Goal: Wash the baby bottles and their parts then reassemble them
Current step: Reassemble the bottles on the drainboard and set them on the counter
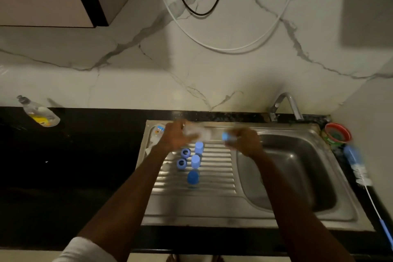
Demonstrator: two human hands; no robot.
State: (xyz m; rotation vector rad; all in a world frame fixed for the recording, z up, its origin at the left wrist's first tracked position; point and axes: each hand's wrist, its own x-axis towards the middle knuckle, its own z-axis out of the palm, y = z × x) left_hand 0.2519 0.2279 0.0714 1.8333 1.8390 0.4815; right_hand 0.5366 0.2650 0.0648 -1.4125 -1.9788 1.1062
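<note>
Over the steel drainboard (214, 178), my left hand (176, 137) grips a clear baby bottle (200, 133) lying sideways. My right hand (244, 140) holds a blue ring piece (225, 136) at the bottle's mouth end; both are blurred. Below the hands, two blue screw rings (185, 152) (181, 164) and three blue caps (199, 147) (195, 160) (193, 177) stand on the drainboard ribs. Another clear bottle (158, 132) with a printed picture lies at the drainboard's far left corner.
The sink basin (297, 172) lies to the right under a steel tap (287, 105). A red bowl (338, 133) and a blue-handled bottle brush (359, 168) sit along the sink's right edge. A dish soap bottle (38, 111) lies on the black counter (63, 166) at left.
</note>
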